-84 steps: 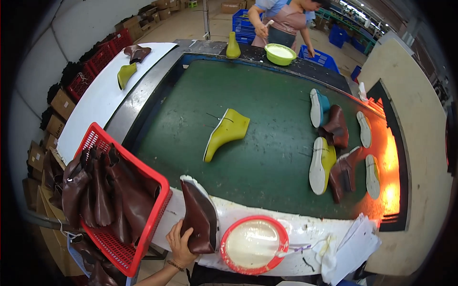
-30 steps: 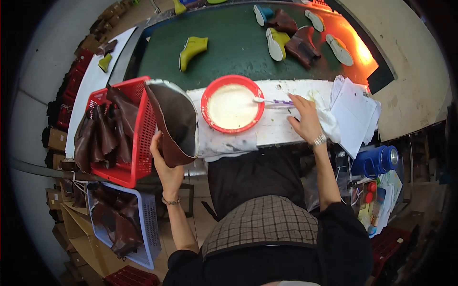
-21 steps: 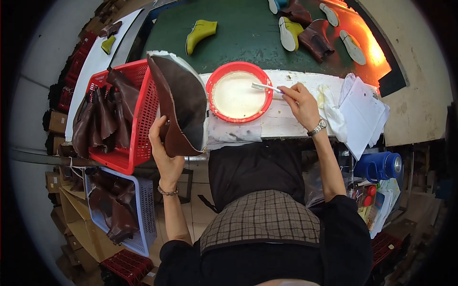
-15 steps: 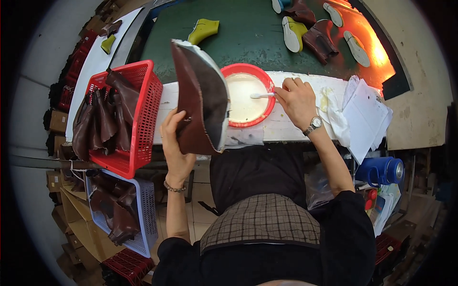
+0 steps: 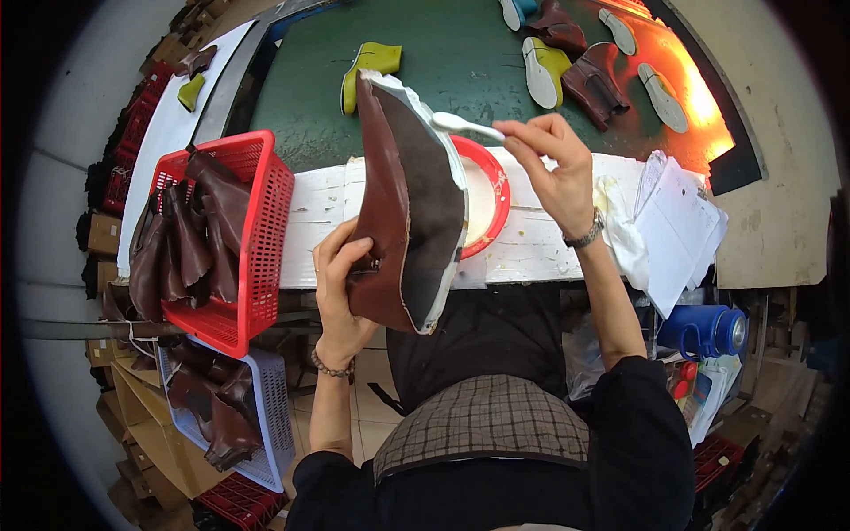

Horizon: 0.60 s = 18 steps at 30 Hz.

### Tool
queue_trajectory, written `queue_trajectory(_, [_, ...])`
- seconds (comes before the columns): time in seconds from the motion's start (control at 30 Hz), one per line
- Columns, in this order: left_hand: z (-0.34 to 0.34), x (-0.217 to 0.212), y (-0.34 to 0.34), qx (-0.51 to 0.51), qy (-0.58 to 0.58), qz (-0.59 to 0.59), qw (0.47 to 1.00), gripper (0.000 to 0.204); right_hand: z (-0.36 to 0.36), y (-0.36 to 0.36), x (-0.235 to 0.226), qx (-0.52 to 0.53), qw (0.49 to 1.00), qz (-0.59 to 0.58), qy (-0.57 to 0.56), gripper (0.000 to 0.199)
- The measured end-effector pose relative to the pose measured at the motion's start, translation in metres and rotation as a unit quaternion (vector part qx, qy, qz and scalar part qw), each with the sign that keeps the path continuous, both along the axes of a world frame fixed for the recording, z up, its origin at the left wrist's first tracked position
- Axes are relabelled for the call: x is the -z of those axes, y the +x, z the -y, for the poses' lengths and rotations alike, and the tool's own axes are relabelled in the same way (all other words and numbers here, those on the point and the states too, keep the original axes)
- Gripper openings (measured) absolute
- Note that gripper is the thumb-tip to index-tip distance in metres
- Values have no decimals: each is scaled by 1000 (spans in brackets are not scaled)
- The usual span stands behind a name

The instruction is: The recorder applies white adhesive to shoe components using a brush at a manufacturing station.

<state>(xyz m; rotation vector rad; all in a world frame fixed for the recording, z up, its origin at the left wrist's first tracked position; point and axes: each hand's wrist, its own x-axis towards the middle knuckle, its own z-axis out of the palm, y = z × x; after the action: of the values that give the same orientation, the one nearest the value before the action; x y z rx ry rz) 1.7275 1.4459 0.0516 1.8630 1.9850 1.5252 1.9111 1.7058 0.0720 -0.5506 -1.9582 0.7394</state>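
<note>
Now we brush the brown leather boot upper (image 5: 403, 203) over the white bench (image 5: 549, 243).

Our left hand (image 5: 341, 288) clenches its near edge, tilting it up so it hides part of the red glue bowl (image 5: 487, 190). Our right hand (image 5: 553, 164) pinches a white brush (image 5: 460, 124) at its far rim. A red basket (image 5: 252, 234) of brown uppers sits left; papers (image 5: 677, 226) lie right.

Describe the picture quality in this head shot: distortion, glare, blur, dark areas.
Head view: strong fisheye, so the white bench edge and green belt bow, with a black rim at the corners; an orange glow washes out the belt's far right end; the left hand on the brown boot upper and the right hand with the white brush look sharp; the area under the bench is dim.
</note>
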Motion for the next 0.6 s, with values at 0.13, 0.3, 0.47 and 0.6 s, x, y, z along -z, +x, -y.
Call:
queue_trajectory(0.13, [-17,-7,-3,-61,93,12,994,66,12,6,1,-39,999,-17,5,24])
queue_trajectory(0.3, [-39,-11,-9,-105,127,-18,986,70,44,20,14,-63,996,-30,-55,26])
queue_trajectory(0.47, [-59,-9,-19,-108,157,-60,980,68,48,30,5,-59,995,53,57,26])
queue_trajectory(0.6, [-72,-7,-28,-121,197,-79,970,68,52,31,-7,-56,991,84,91,25])
